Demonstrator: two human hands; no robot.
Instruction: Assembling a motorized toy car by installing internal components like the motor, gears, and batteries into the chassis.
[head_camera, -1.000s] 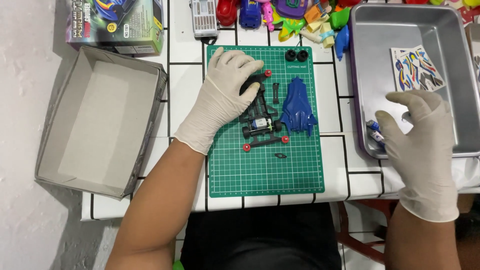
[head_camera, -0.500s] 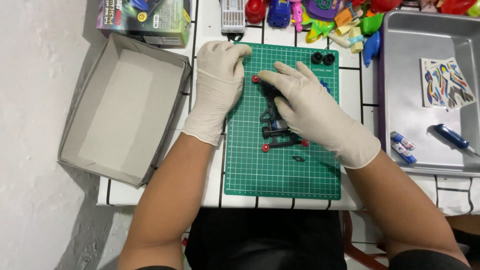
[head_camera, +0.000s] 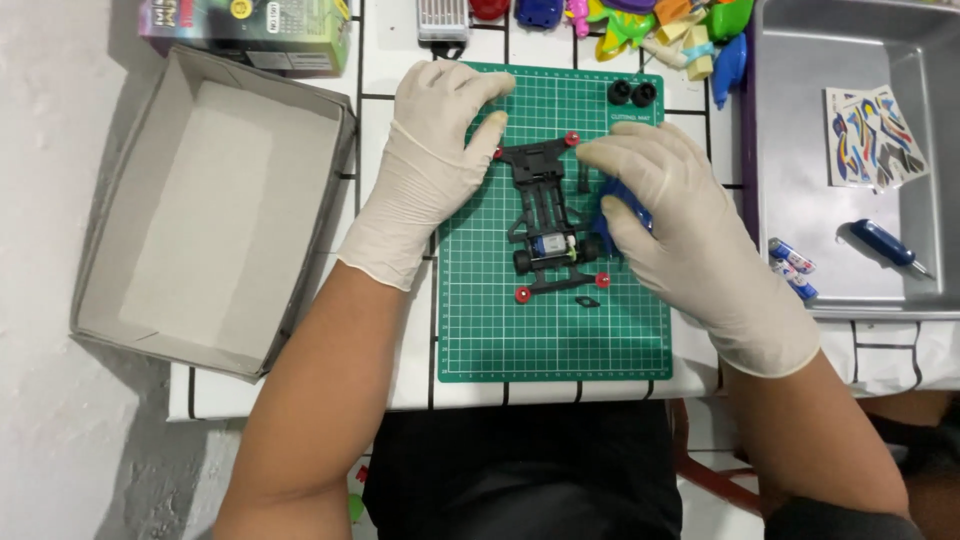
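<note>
A black toy car chassis (head_camera: 548, 215) with red rollers at its corners lies flat near the middle of the green cutting mat (head_camera: 555, 340), its length running up the mat. A blue car body shell (head_camera: 612, 215) touches its right side, mostly covered.

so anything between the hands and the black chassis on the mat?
Nothing visible. The left hand rests at the chassis front-left corner. The right hand covers a blue body shell right beside the chassis. Two loose black wheels lie apart at the mat top edge.
</note>
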